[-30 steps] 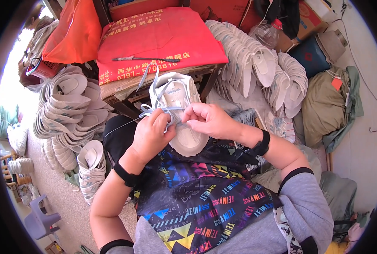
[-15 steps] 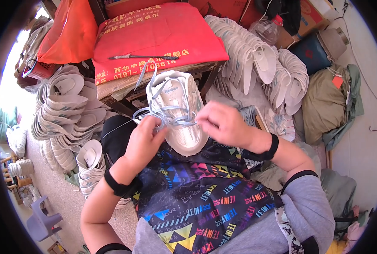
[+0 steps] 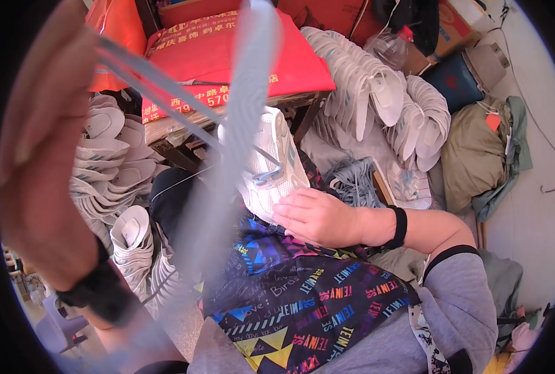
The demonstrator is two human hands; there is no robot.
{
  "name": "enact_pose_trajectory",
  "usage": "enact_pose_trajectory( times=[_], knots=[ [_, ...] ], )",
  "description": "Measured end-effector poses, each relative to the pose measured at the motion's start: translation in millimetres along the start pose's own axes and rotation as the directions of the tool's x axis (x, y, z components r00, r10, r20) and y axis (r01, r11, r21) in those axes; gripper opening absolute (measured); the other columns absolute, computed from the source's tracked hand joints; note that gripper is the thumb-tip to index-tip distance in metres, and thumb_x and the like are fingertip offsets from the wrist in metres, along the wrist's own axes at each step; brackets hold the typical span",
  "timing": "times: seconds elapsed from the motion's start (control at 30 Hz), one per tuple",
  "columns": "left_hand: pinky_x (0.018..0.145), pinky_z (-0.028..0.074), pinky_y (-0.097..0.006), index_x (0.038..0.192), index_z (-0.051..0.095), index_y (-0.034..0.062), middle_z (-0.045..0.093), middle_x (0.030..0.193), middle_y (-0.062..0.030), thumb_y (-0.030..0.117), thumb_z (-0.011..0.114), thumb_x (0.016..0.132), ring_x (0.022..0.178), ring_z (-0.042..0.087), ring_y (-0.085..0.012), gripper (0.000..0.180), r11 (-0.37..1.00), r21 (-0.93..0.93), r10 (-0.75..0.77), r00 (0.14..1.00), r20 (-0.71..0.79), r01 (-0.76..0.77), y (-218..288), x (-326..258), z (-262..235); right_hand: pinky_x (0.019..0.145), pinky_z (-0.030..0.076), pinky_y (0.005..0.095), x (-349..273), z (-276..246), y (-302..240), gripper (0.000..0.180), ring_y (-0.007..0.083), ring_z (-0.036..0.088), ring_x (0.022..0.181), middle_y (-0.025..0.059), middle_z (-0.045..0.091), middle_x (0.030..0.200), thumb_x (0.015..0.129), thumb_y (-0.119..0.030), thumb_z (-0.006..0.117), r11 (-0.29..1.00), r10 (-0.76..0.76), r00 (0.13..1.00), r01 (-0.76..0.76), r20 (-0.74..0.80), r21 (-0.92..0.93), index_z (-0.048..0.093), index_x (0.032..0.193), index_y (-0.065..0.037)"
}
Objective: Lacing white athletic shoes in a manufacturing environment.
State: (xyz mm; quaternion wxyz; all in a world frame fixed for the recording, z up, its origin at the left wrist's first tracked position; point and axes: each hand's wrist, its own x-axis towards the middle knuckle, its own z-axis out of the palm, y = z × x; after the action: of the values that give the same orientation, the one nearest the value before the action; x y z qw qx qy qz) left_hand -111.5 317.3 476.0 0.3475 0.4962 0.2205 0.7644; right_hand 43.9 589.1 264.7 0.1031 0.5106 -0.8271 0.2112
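Observation:
A white sneaker [image 3: 266,187] sits on my lap with its toe toward me, partly hidden by blurred lace. My right hand [image 3: 318,217] holds it at the toe, its fingers laid over the side. Close to the camera, my left hand [image 3: 50,162] is raised at the far left and smeared by motion. It grips a light blue-grey shoelace [image 3: 159,90], drawn taut up from the sneaker's lower eyelets. Another blurred length of lace [image 3: 243,100] crosses in front of the sneaker and the table.
A low table [image 3: 190,118] with a red cover [image 3: 209,56] stands ahead. Stacked shoe uppers [image 3: 112,162] lie at the left, more uppers [image 3: 383,93] at the right. Bundled laces [image 3: 355,184] lie right of the sneaker, near an olive sack [image 3: 477,156].
My left hand has swung up and left from the sneaker, pulling the shoelace long. My right hand has moved down from the laces onto the toe.

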Motion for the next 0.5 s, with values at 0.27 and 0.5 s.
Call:
enact_pose_trajectory(
  times=[0.27, 0.5],
  knots=[
    [0.060, 0.037, -0.022, 0.106, 0.046, 0.0011, 0.044, 0.087, -0.0033, 0.018, 0.032, 0.106, 0.054, 0.038, -0.0050, 0.022, 0.915, 0.398, 0.152, 0.853, -0.499, 0.070, -6.9, -47.1, 21.7, 0.082, 0.047, 0.0401, 58.1, 6.1, 26.7, 0.023, 0.0309, 0.056, 0.094, 0.0158, 0.058, 0.101, 0.084, -0.015, 0.065, 0.727, 0.533, 0.811, -0.293, -0.241, 0.621, 0.058, 0.102, -0.001],
    [0.062, 0.037, -0.022, 0.113, 0.046, -0.0024, 0.046, 0.095, -0.0066, 0.015, 0.036, 0.105, 0.063, 0.038, -0.0070, 0.022, 0.856, 0.516, 0.382, 0.620, -0.685, 0.042, -10.5, -87.7, 12.1, 0.083, 0.044, 0.0420, 58.5, -16.0, 49.5, 0.025, 0.0315, 0.055, 0.093, 0.0109, 0.054, 0.092, 0.077, -0.018, 0.070, 0.956, 0.294, 0.953, -0.294, -0.067, 0.010, 0.056, 0.093, -0.006]
  ],
)
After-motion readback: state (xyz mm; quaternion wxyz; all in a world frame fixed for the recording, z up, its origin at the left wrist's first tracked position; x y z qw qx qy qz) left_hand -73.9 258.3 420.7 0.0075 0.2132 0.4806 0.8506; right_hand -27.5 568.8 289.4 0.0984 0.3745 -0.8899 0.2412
